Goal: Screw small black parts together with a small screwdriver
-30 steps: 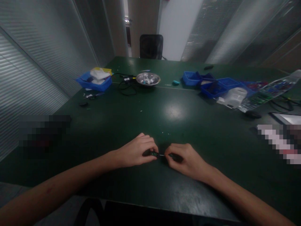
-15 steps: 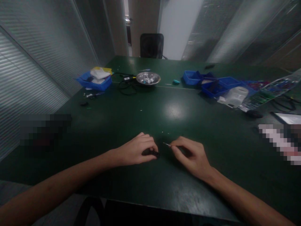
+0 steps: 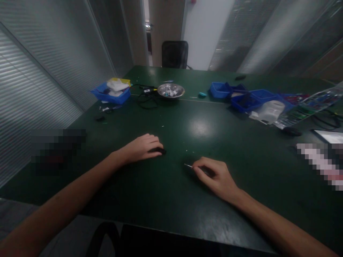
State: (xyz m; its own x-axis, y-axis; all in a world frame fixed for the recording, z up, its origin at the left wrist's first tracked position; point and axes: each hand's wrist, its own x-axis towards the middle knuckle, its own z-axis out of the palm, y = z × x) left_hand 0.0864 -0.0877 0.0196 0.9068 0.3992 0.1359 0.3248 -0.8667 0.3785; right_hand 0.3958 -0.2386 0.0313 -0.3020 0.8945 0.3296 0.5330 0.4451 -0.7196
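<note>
Item: 1 dark green surface (image 3: 150, 189), broad, under both my forearms. Item: 1 black chair (image 3: 175, 54), at the far edge. Item: 1 blue basket (image 3: 108, 98), far left, white wrapping inside. Item: 1 round metal bowl (image 3: 170, 97), far middle, small white and turquoise bits in it. Item: 2 hands, mine, well apart from the bowl. My left hand (image 3: 142, 148) rests low over the surface, thumb and fingers closed about the small black piece; my right hand (image 3: 214, 175) has its fingers pinched narrow on a slim tool. Item: 1 small black piece (image 3: 162, 151), 1 end showing past my left fingers, the rest covered, its markings too dark to read. Item: 1 slim tool (image 3: 188, 166), bare metal tip pointing left, near the black piece but not touching it; its handle is hidden by my palm. Item: 2 white specks (image 3: 187, 150), at least, just beyond the tip. Handling note, my judgement: the black piece wants a steady grip against the surface, the tool a light pinch close to its tip, lined up straight before any contact, pressure gentle, since so thin a tip could slip towards my left fingers.
</note>
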